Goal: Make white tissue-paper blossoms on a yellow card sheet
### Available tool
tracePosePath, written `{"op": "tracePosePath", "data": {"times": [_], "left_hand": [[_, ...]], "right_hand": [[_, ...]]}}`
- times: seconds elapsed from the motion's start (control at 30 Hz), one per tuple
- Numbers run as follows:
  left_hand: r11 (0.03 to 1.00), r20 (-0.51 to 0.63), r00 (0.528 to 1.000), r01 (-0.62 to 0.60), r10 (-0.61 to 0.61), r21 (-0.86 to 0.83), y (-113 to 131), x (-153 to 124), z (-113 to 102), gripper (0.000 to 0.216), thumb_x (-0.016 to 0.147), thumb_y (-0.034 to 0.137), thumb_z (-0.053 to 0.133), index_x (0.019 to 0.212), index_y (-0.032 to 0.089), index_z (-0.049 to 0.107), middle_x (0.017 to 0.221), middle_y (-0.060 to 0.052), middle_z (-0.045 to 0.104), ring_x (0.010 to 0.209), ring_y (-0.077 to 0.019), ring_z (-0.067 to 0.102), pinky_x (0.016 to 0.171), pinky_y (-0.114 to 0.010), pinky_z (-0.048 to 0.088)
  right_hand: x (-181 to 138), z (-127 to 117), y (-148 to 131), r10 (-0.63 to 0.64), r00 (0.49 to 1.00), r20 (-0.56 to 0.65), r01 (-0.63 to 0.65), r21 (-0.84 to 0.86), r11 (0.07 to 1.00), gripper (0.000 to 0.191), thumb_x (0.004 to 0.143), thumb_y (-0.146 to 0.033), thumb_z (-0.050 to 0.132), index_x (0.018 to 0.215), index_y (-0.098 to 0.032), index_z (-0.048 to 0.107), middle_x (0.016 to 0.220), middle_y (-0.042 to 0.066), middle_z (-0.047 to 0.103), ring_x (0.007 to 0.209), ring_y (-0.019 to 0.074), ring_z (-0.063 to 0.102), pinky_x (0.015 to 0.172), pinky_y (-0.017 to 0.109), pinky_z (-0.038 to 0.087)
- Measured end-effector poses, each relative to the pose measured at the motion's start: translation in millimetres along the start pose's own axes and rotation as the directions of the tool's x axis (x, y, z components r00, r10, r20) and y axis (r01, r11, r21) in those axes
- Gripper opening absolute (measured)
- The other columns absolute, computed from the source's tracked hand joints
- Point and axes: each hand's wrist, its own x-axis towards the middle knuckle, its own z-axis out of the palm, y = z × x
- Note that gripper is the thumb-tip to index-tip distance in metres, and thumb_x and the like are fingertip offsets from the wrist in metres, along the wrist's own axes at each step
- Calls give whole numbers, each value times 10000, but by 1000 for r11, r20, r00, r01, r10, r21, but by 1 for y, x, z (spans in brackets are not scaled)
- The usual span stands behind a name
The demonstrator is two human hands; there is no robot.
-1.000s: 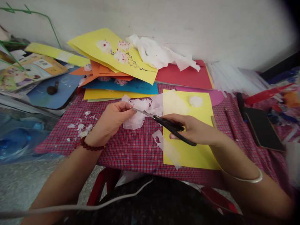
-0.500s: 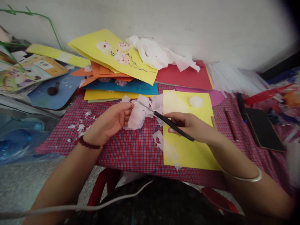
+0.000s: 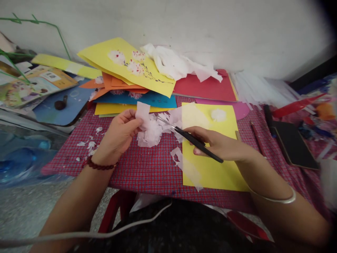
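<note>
My left hand (image 3: pixel 119 131) pinches a small strip of white tissue paper (image 3: pixel 143 111) between thumb and fingers, holding it upright. My right hand (image 3: pixel 216 142) grips black-handled scissors (image 3: pixel 195 140), seen nearly edge-on, their thin metal blades pointing left towards the tissue. Between the hands, a heap of cut tissue pieces (image 3: pixel 151 135) lies on the checked cloth. Under my right hand is a yellow sheet (image 3: pixel 213 174) with a white tissue puff (image 3: pixel 218 115) near its top. A torn tissue strip (image 3: pixel 191 172) overlaps the sheet's left edge.
Behind stands a pile of coloured papers, topped by a yellow flower picture (image 3: pixel 126 66) and crumpled white tissue (image 3: pixel 179 65). Tissue scraps (image 3: pixel 91 144) lie at left. A pencil (image 3: pixel 257 137) and a black notebook (image 3: pixel 295 144) are at right. A white cable (image 3: pixel 123 224) crosses in front.
My left hand has closed on a tissue strip and raised it above the heap. The scissors have shifted slightly right and down, their blades now visibly apart.
</note>
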Motion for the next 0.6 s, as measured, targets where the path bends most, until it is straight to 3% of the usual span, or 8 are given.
{"op": "tracePosePath", "data": {"times": [0.13, 0.4, 0.6], "left_hand": [[999, 51, 998, 26, -28, 42, -2, -1, 1, 84, 689, 105, 737, 717, 173, 696, 659, 21, 652, 557, -79, 546, 535, -201, 438], [991, 6, 999, 40, -41, 125, -7, 0, 3, 95, 712, 174, 764, 680, 149, 678, 640, 8, 634, 529, -76, 521, 517, -198, 429], [971, 104, 992, 48, -74, 234, -14, -1, -4, 93, 730, 221, 770, 753, 162, 701, 712, 4, 661, 595, -91, 554, 577, -219, 431]], "right_hand": [[1, 4, -2, 20, 999, 34, -21, 35, 999, 639, 851, -524, 665, 1355, -174, 488, 1147, 90, 650, 944, 216, 599, 805, 360, 511], [1, 6, -2, 15, 1000, 25, -15, 21, 1000, 606, 857, -493, 663, 1361, -198, 500, 1123, 73, 675, 935, 213, 619, 797, 355, 521], [4, 7, -2, 35, 999, 24, -35, 30, 999, 588, 840, -502, 674, 1320, -188, 545, 1127, 72, 669, 971, 223, 618, 818, 353, 517]]}}
